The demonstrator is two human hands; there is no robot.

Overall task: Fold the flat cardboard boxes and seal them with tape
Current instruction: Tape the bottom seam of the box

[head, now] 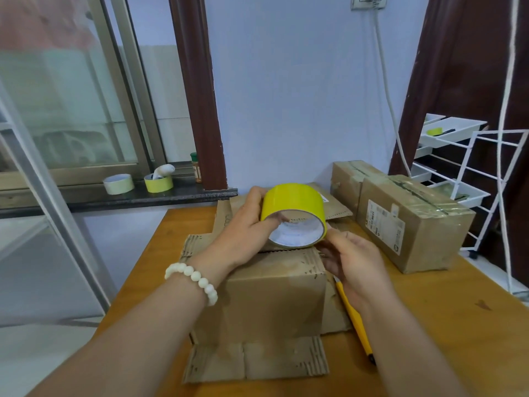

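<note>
Box (274, 296): brown, folded up, standing mid-table (458, 325) below my wrists, with its near flaps splayed flat on the wood and more flaps open on the far side; no tape shows on it yet. Roll (293, 207): yellow tape, held just above the box's far top edge. My left hand (246, 224) grasps it, fingers wrapped over the outside and one digit hooked into the core. My right hand (355, 262) has its fingertips at the roll's right rim, probably hunting for the free end; whether they already pinch it I cannot tell. Hazards, as I judge them: the end may split into a sliver if I pick it up by one corner; a long pulled strip may fold back and stick to itself; and since neither hand steadies the box, the flaps may spring apart or the box may slide when the tape first bites. Knife (355, 319): yellow, lying on the table just beside the box, under my right wrist, where a sweep of the forearm could knock it away. Two taped boxes (415, 222) stand near on the right and crowd any pull that way. Flat cardboard (335, 207) lies behind the roll. Two spare rolls (118, 183) sit on the sill, well apart; a white rack (469, 167) stands beyond the table's right edge.
</note>
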